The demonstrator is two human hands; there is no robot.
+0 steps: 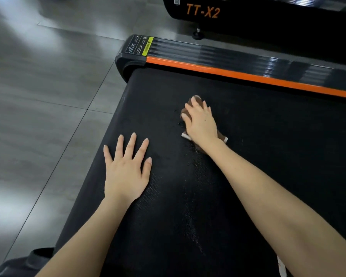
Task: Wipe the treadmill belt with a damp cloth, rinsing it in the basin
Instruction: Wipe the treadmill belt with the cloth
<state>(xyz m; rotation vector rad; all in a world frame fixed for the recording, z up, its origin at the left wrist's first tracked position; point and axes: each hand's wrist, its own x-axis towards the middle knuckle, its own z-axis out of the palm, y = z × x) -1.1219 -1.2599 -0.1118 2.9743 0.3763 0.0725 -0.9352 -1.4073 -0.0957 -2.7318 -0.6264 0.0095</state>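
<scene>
Right hand (201,121), grip flat, presses brown cloth (221,135) on black textured treadmill belt (268,136); wet streak (192,196) toward six o'clock (most looks unwiped).

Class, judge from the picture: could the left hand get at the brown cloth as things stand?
Probably yes, partly: bare belt lies between the left hand and the cloth, but the right hand presses flat over most of it, leaving only edges free.

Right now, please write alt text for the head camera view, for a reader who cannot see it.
A person's right hand presses a brown cloth onto a black treadmill belt, while the left hand rests flat on the belt nearby. A wet streak glistens beside the right forearm.
</scene>
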